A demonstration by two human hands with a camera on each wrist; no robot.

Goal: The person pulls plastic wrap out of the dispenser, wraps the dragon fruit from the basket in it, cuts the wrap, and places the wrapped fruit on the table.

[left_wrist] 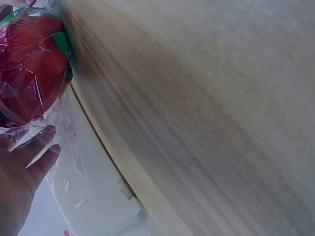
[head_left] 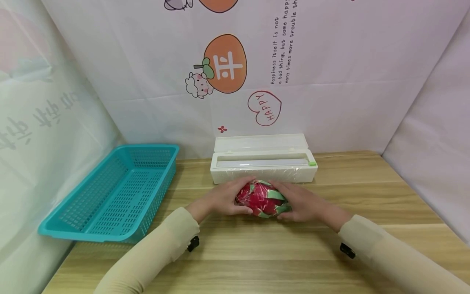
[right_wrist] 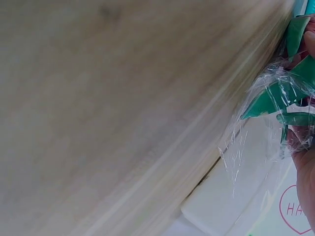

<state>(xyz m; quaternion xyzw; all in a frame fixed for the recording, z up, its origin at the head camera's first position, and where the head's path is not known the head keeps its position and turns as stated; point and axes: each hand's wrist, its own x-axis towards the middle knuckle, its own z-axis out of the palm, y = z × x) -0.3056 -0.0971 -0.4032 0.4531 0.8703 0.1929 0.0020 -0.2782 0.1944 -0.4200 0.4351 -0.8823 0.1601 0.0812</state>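
A red dragon fruit [head_left: 261, 199] with green scales, wrapped in clear cling film, is held between both hands at the middle of the table. My left hand [head_left: 229, 197] grips its left end, the thumb in front and the fingers behind. On the right, my right hand [head_left: 301, 202] holds the green-tipped end. Loose film [left_wrist: 71, 157] hangs past the left fingers in the left wrist view. In the right wrist view, crumpled film [right_wrist: 268, 81] sticks out around the green scales [right_wrist: 266, 102]. Just behind the fruit stands a white cling film box [head_left: 262, 173] with its lid raised.
A teal plastic basket [head_left: 126, 204] stands on the left of the wooden table [head_left: 257, 257]. Printed white cloth [head_left: 330, 110] rises behind the table and along both sides. A small green piece [head_left: 312, 163] sits at the right end of the box.
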